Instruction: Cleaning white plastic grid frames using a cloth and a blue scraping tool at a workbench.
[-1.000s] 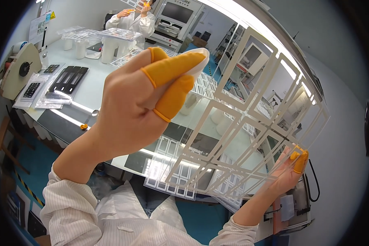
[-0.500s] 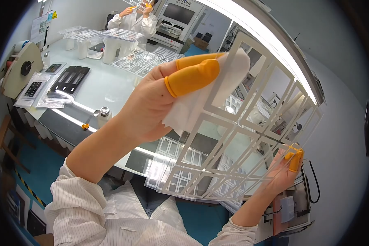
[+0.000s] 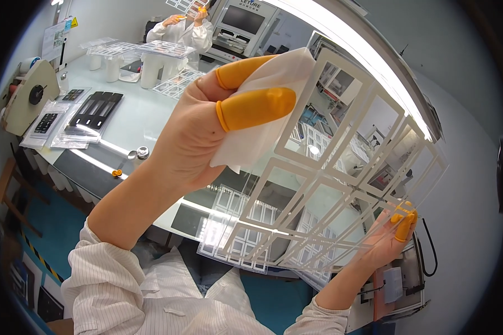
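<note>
My left hand (image 3: pixel 187 125), in orange finger cots, pinches a folded white wipe (image 3: pixel 282 72) between thumb and fingers. The wipe is at the upper left edge of a large clear sheet (image 3: pixel 320 169) printed with pale rectangular frames. Whether it touches the sheet there, I cannot tell. At the sheet's lower right, my right hand (image 3: pixel 390 237) grips the edge, also wearing orange finger cots. The sheet is held up tilted above the table, and the table shows through it.
Several printed sheets (image 3: pixel 243 218) lie at the table's near edge below the raised sheet. Black panels (image 3: pixel 96 109) and bagged pieces sit on the left. A metal-topped bottle (image 3: pixel 142 152) and loose finger cots (image 3: pixel 117 173) are near my left forearm. Across the table, a person (image 3: pixel 181 33) holds another sheet.
My left hand and the wipe have shifted left, off the printed frame's border that the wipe overlapped before. The sheet has turned slightly, and my right hand has moved a little right.
</note>
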`<state>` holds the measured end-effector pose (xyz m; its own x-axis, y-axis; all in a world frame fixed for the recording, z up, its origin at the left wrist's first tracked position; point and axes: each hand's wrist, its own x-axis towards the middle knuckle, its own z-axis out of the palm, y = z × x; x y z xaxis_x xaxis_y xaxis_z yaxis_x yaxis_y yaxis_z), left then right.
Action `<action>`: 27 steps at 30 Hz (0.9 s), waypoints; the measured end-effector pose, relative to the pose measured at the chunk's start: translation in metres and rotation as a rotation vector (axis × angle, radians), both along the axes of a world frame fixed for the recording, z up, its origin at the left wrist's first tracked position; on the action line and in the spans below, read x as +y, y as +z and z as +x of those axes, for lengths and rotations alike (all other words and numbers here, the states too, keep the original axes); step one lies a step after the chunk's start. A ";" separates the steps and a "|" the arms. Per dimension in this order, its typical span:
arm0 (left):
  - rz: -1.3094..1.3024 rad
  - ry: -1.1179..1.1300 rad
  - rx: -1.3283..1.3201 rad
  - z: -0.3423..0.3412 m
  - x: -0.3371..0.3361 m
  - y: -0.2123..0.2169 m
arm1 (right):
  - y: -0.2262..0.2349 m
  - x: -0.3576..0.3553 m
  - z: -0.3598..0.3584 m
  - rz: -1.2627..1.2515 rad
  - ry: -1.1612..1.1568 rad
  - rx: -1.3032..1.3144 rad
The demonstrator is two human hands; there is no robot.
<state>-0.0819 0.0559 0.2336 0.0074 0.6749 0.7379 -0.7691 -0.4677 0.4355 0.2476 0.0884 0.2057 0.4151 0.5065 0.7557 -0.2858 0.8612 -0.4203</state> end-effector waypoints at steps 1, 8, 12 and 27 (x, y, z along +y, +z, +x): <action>0.001 -0.001 0.001 -0.001 0.001 -0.001 | 0.001 -0.001 -0.002 -0.010 -0.034 0.063; 0.020 0.097 0.058 -0.008 -0.004 -0.004 | 0.000 -0.007 -0.001 0.065 0.001 -0.060; -0.036 0.090 0.041 -0.010 -0.004 -0.007 | 0.001 -0.005 0.005 0.113 0.023 -0.114; 0.013 -0.189 0.065 -0.009 0.009 -0.010 | -0.003 -0.004 -0.002 0.024 0.024 -0.076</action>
<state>-0.0904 0.0653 0.2234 0.1810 0.6471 0.7406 -0.8142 -0.3238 0.4819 0.2455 0.0841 0.2025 0.3439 0.4973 0.7965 -0.2748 0.8644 -0.4211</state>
